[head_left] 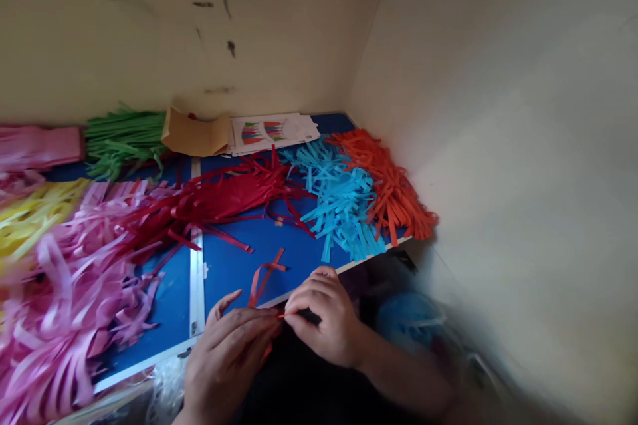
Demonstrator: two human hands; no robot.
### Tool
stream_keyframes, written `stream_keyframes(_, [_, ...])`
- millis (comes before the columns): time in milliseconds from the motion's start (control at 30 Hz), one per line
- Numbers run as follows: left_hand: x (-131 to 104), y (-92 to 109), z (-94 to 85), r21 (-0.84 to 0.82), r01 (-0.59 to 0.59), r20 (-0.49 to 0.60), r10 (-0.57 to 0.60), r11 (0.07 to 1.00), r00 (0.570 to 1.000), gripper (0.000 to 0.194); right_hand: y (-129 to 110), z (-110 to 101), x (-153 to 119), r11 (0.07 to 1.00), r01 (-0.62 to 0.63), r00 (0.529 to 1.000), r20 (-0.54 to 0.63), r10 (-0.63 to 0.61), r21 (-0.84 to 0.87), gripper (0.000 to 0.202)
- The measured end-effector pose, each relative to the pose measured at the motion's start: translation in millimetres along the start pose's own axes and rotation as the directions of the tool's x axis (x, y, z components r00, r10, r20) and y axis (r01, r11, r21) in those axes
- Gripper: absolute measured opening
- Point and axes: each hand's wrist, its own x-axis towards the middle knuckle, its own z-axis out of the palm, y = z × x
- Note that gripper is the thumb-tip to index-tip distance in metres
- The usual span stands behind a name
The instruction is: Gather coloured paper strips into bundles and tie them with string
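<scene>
At the table's front edge my left hand point(232, 348) is closed, its fingers pressed together on an orange strip point(280, 316). The other end of that strip is pinched between the thumb and forefinger of my right hand point(326, 318), whose other fingers are curled. The two hands nearly touch. Just beyond them a looped orange-red strip point(266, 272) rises from behind my left fingers and lies over the blue tabletop point(232, 279). Part of the strip is hidden behind my left hand.
Red strips point(234, 192) lie behind, with light blue point(343, 202) and orange strips point(393, 192) to the right. Pink point(84, 279), yellow point(34, 212) and green strips point(124, 136) spread leftward. Brown paper point(197, 134) and printed sheets point(274, 131) lie by the wall.
</scene>
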Motion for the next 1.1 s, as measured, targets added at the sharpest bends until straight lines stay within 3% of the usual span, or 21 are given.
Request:
stream_keyframes(667, [-2, 3, 14.8, -0.022, 0.095, 0.013, -0.095, 0.995, 0.995, 0.007, 4, 4, -6, 0.998, 0.03, 0.999, -0.029, -0.031, -0.049, 0.014])
stream_keyframes(933, [2, 10, 12.6, -0.019, -0.002, -0.036, 0.002, 1.0, 0.999, 0.009, 0, -2, -5, 0.999, 0.03, 0.999, -0.038, -0.03, -0.017, 0.012])
stream_keyframes(1100, [3, 9, 10.7, 0.019, 0.002, -0.038, -0.001, 1.0, 0.999, 0.007, 1, -3, -4, 1.0, 0.013, 0.999, -0.034, -0.013, 0.012, 0.011])
